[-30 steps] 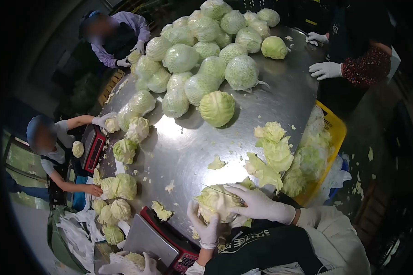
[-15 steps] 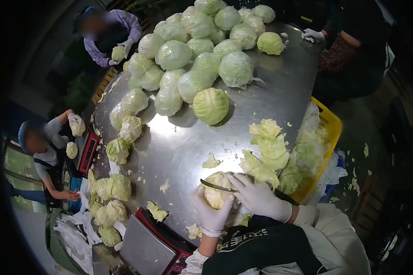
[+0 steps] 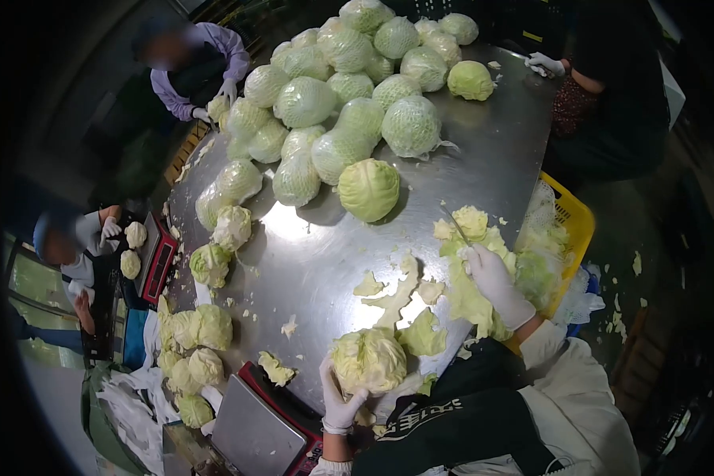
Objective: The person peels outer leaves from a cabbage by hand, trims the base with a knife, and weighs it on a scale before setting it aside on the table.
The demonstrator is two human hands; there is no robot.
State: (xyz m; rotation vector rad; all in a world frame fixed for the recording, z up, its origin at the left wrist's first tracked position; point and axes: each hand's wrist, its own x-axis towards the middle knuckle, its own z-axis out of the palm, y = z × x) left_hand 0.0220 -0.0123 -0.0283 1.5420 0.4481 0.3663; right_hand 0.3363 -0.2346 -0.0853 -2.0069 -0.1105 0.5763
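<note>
Head view: metal table (image 3: 317,274), shiny under a glare patch, strewn with leaf scraps; the room around it is dim, with darkness at the edges; bits of leaf also on the floor at right.

Counts: two red scales, one near (image 3: 258,428) and one far (image 3: 162,266); one yellow crate (image 3: 584,218) of leaves at the right edge; three co-workers, one upper left in purple sleeves (image 3: 234,49), one at the far scale, one upper right in dark clothes (image 3: 619,103); wrapped cabbages (image 3: 304,101) heaped at the far side, more than fifteen, overlaps preventing an exact count; two round green cabbages (image 3: 369,190) without wrap, one in front of the heap, one at its right.

Fingers: left hand (image 3: 339,397), gloved, thumb and fingers spread wide and curved around the near left side of a pale cabbage (image 3: 370,362), holding it; this cabbage sits by the near table edge, just beside the dark apron (image 3: 452,436); right hand (image 3: 496,285), gloved, fingers closed round a knife (image 3: 454,220), blade pointing away over loose leaves (image 3: 470,297); handle mostly hidden in the glove.
</note>
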